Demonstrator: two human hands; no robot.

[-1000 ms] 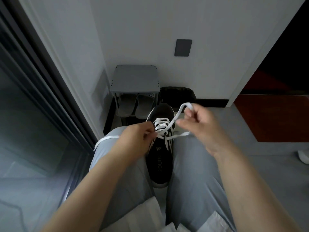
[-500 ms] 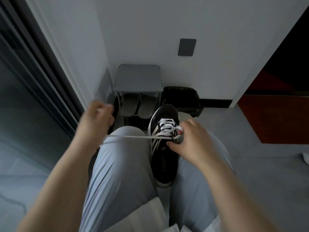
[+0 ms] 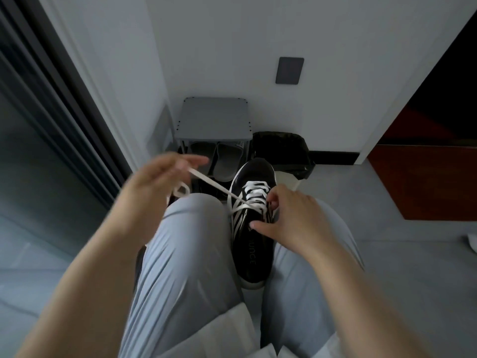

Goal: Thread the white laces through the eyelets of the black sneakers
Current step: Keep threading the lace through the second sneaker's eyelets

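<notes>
A black sneaker [image 3: 254, 250] with white stripes lies between my knees, toe pointing away. A white lace [image 3: 254, 193] crosses several of its upper eyelets. One lace end runs taut up and left to my left hand [image 3: 152, 182], which pinches it above my left knee, blurred by motion. My right hand [image 3: 293, 219] rests on the sneaker's right side, fingertips curled at the eyelets and thumb on the tongue; whether it pinches the lace there is hidden.
A small grey shoe rack [image 3: 214, 117] with grey slippers [image 3: 219, 161] stands against the white wall ahead. A black bag-lined bin [image 3: 281, 151] sits to its right. A dark sliding door frame runs along the left, a doorway opens at right.
My left hand pulled the lace out to the left, then rose toward the middle. My right hand dropped from the raised lace loop onto the sneaker's eyelets.
</notes>
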